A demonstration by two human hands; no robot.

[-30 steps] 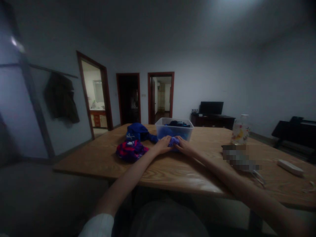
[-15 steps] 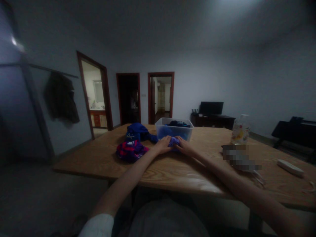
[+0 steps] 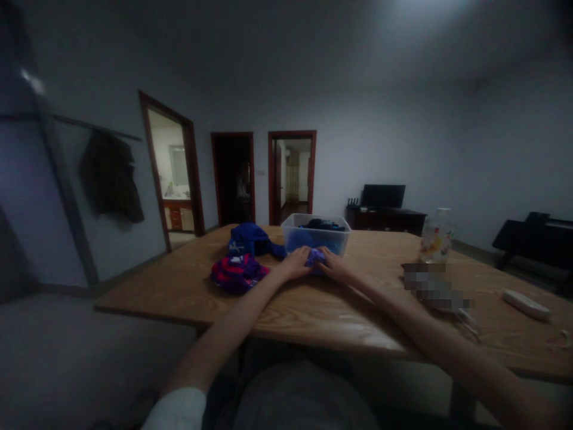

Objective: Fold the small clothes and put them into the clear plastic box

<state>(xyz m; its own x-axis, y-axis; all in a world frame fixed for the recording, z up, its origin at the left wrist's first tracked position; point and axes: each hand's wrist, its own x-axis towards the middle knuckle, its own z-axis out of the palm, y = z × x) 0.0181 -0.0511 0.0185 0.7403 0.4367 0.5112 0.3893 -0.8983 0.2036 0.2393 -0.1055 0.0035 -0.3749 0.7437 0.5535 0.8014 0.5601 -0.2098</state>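
Note:
A small bundle of purple cloth [image 3: 316,258] is gripped between my two hands, just in front of a clear plastic bin [image 3: 317,237]. My left hand [image 3: 296,263] closes on its left side, and my right hand [image 3: 335,264] closes on its right side. Dark and blue cloth shows inside the bin. To the left of my hands lies a crumpled blue garment [image 3: 250,239] with a pale mark. Nearer to me, a pink and purple garment [image 3: 237,273] sits bunched beside my left forearm. The kind of cloth in my hands is too small to tell.
Everything lies on a wooden table [image 3: 170,292]. Toward the right stand a clear jug [image 3: 435,242] with a printed pattern, a blurred-out flat object [image 3: 434,288] with a cord and a white power strip [image 3: 526,304]. The table's front edge runs under my forearms.

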